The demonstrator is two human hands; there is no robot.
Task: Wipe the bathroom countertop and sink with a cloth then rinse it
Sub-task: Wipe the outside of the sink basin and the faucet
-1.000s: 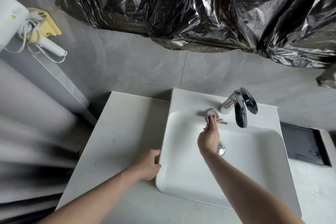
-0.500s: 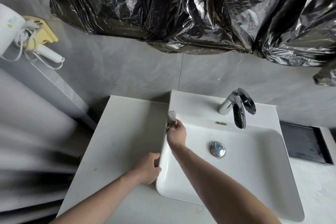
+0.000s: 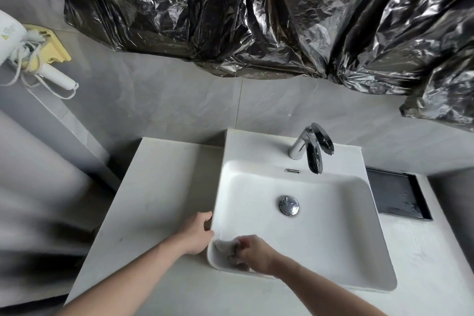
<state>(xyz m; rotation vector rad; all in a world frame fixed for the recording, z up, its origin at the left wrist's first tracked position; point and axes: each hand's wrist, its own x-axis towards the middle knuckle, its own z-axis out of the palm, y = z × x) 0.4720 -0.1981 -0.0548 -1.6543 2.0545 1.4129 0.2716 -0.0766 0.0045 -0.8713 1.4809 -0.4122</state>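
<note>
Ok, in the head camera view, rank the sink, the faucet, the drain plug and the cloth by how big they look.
Largest to smallest:
1. sink
2. faucet
3. cloth, partly hidden under the right hand, so its spot against the faucet is unsure
4. drain plug

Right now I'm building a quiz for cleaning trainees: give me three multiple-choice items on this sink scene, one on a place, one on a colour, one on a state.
1. Where is the cloth?
A. on the faucet
B. at the sink's near-left corner
C. on the countertop by the wall

2. What colour is the plastic sheet hanging on the wall?
A. black
B. blue
C. white

3. What is the faucet doing?
A. running hard
B. dripping into a cup
C. no water visible

Answers:
1 B, the right hand presses the cloth against the sink rim at the near-left corner, beside the left hand.
2 A, it is glossy black.
3 C, no stream shows below the spout.
</note>
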